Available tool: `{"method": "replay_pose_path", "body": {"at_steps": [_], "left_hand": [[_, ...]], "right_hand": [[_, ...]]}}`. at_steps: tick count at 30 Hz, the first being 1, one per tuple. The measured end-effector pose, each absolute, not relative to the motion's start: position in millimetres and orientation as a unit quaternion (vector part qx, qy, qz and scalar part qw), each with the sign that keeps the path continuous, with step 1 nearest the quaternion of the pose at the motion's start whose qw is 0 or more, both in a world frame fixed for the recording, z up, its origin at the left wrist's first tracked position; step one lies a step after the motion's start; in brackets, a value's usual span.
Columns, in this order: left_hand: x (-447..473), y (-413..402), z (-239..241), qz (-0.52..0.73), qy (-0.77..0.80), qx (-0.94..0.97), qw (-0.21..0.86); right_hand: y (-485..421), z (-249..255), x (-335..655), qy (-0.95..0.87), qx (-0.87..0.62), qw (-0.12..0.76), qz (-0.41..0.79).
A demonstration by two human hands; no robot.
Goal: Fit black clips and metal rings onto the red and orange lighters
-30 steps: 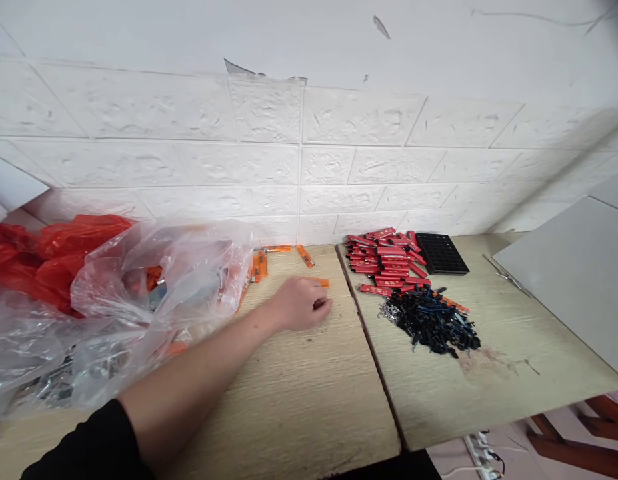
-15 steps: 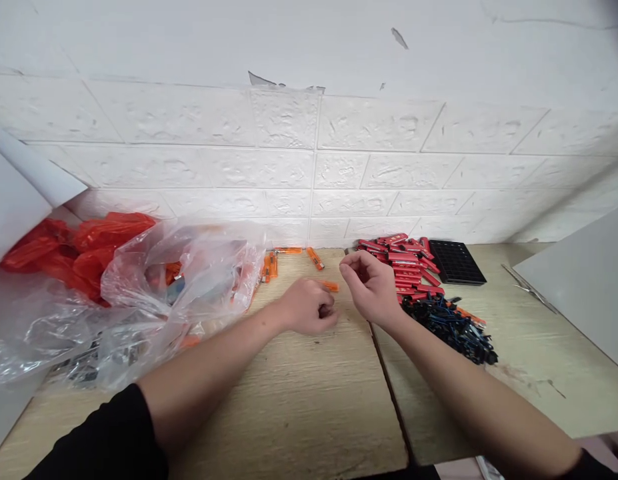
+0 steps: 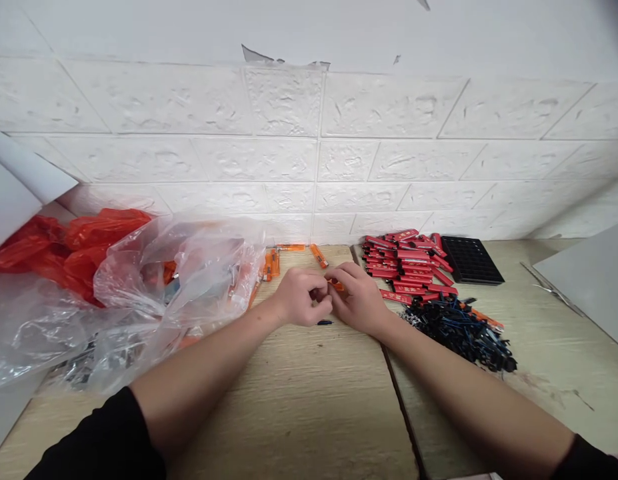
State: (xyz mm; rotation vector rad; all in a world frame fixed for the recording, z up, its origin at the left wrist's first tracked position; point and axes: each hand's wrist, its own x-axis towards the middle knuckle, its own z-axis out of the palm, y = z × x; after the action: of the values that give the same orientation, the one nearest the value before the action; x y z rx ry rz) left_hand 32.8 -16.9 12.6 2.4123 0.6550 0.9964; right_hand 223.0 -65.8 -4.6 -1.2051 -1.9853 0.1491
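Observation:
My left hand (image 3: 299,297) and my right hand (image 3: 357,297) meet over the middle of the wooden table (image 3: 309,400), fingers curled and touching. Pinched between them is a small orange piece (image 3: 335,285), and the right fingers close on it. A thin dark blue piece (image 3: 325,323) lies on the table just below the hands. What the left fingers grip is hidden. Loose orange pieces (image 3: 319,255) lie behind the hands near the wall.
A clear plastic bag (image 3: 179,287) with orange parts and a red bag (image 3: 73,247) fill the left. On the right table lie a stack of red pieces (image 3: 409,263), a black grid tray (image 3: 471,260), a heap of dark blue cords (image 3: 459,327) and a grey board (image 3: 589,280).
My right hand came into view from the right and closed in on my left hand. Both now pinch together at the orange piece. The camera shifted slightly right.

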Motion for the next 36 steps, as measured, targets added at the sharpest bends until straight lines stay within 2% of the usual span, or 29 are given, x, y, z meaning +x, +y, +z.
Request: {"method": "replay_pose_path", "body": {"at_steps": [5,9,15,22,29,36], "left_hand": [[37.9,-5.5,8.7,0.410,0.394,0.814,0.123],[35.2,10.3,2.7,0.384,0.369,0.839,0.111],[30.9,15.8,-2.2,0.277,0.390,0.874,0.085],[33.1,15.7,-3.3,0.307,0.425,0.849,0.065],[35.7,10.1,-2.2,0.275,0.460,0.844,0.036],[36.3,4.9,-0.2,0.270,0.391,0.875,0.095]], "right_hand": [[-67.8,-6.8,222.9,-0.786,-0.500,0.361,0.045],[-67.8,-6.5,222.1,-0.793,-0.510,0.332,0.034],[-69.1,-5.7,222.8,-0.807,-0.502,0.312,0.004],[-65.4,-5.2,228.4,-0.759,-0.584,0.287,-0.034],[-55.7,-3.8,225.3,-0.775,-0.577,0.254,-0.044],[-53.4,-9.0,226.0,-0.780,-0.583,0.227,-0.029]]}}
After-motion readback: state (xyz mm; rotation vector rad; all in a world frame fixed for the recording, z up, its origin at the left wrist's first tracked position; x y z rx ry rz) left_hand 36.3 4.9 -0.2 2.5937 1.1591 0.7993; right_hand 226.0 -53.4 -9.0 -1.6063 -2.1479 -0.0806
